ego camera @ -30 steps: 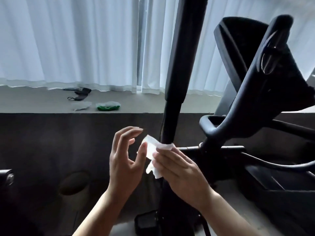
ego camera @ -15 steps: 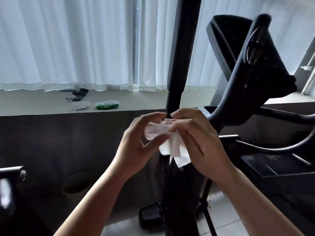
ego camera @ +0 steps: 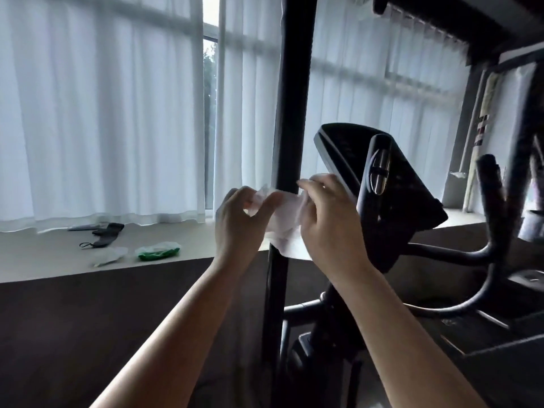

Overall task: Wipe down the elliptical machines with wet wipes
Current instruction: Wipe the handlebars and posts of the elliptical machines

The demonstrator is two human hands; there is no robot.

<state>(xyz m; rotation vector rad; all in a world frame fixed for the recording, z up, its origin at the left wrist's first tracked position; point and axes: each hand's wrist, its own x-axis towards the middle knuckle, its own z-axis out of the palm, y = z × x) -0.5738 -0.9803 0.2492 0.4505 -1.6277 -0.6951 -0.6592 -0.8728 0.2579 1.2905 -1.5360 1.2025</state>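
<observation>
Both hands up at chest height, just in front of the elliptical's black upright handlebar pole [ego camera: 290, 128]. Left hand [ego camera: 240, 223] pinches one end of the white wet wipe [ego camera: 284, 223] with thumb and curled fingers; right hand [ego camera: 329, 222] grips the other end, fingers curled over it. Wipe is stretched and bunched between them and hangs a little below, lying across the front of the pole; can't tell if it's pressed on the pole or just held in front.

Key relation: the pole's long axis runs near vertical, straight up and down through the gap between the hands, so the wipe crosses it at right angles. Hands sit either side, roughly equally close. Likely next: wrap the wipe round the pole and stroke along its length.

Console [ego camera: 379, 184] and curved fixed handles sit just right of the right hand, unwiped as far as I can judge. On the window ledge [ego camera: 44, 254], well left: a green-and-white wipes pack [ego camera: 159, 251], a crumpled wrapper [ego camera: 110, 255], a black strap-like item [ego camera: 104, 231].
</observation>
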